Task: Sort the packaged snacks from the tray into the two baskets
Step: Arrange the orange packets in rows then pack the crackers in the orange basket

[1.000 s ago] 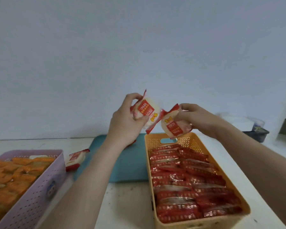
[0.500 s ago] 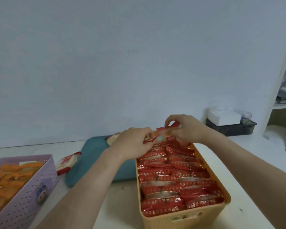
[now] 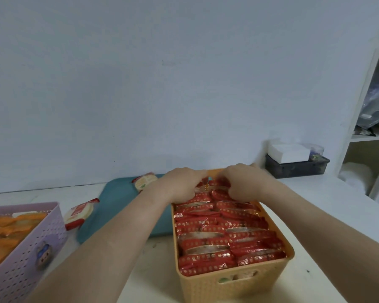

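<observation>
An orange basket [image 3: 239, 287] at centre right is packed with rows of red snack packets [image 3: 217, 237]. At its far end my left hand [image 3: 179, 184] and my right hand [image 3: 247, 182] sit side by side, fingers curled down onto red packets there; the fingertips are hidden among the wrappers. The teal tray [image 3: 118, 206] lies behind and left of the basket. One red-and-white packet [image 3: 145, 182] rests at the tray's far edge, another [image 3: 80, 213] leans off its left edge. A purple basket [image 3: 20, 265] at the left holds orange packets [image 3: 7, 228].
A dark box [image 3: 295, 169] with a white tissue pack on top stands against the wall at the back right. A white shelf unit [image 3: 370, 136] rises at the right edge. Everything stands on a white table.
Both hands came down from mid-air, each with a red-and-white packet, to the far end of the orange basket. The packets are now down among the rows.
</observation>
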